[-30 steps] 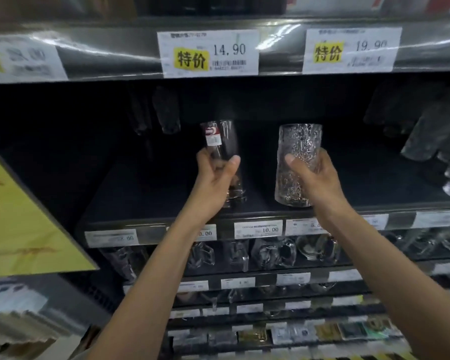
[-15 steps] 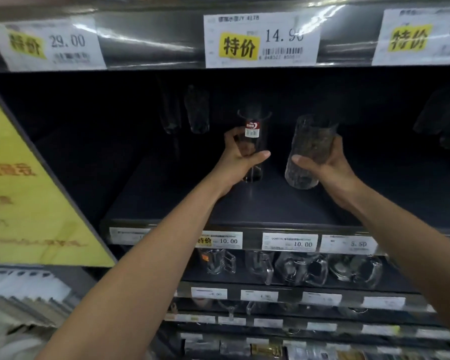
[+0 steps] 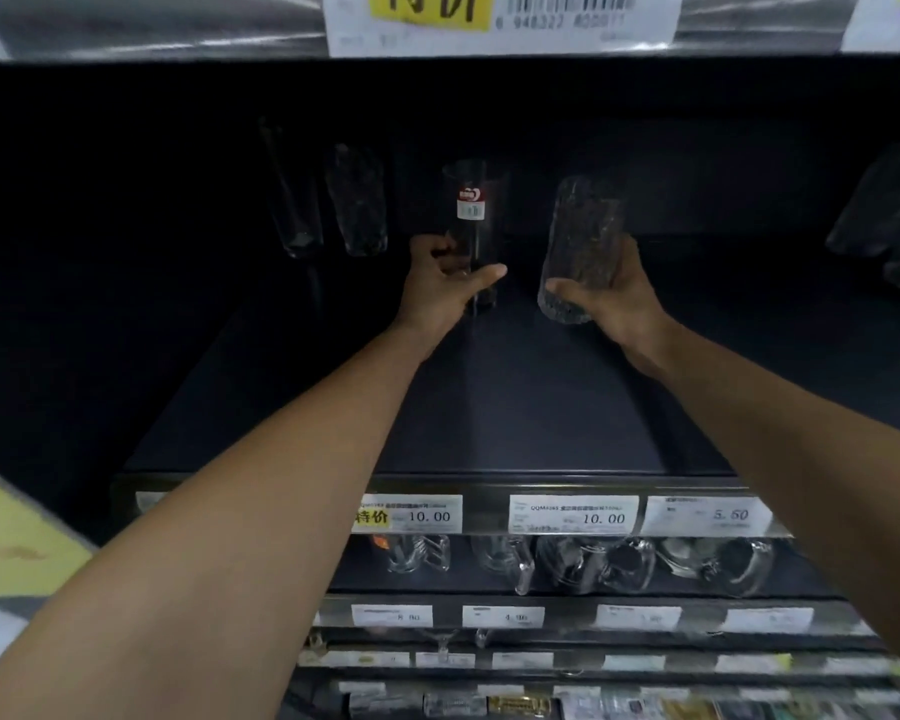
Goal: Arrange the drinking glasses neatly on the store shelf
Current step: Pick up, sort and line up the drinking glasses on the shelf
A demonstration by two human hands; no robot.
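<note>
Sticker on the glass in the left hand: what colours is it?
Red above, white below; the sticker shows best in the head view.

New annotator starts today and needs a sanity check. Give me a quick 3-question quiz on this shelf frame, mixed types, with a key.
1. True or false: the left grip holds the textured glass.
2. Multiple choice: the rightmost price tag on the front edge of this shelf reads A) 10.00 B) 5.50 C) 29.00.
3. Fill in: the back glasses, standing left of the left grip, number ___.

Key
1. False: it holds the labelled glass; the right grip holds the textured glass.
2. B
3. two
</note>
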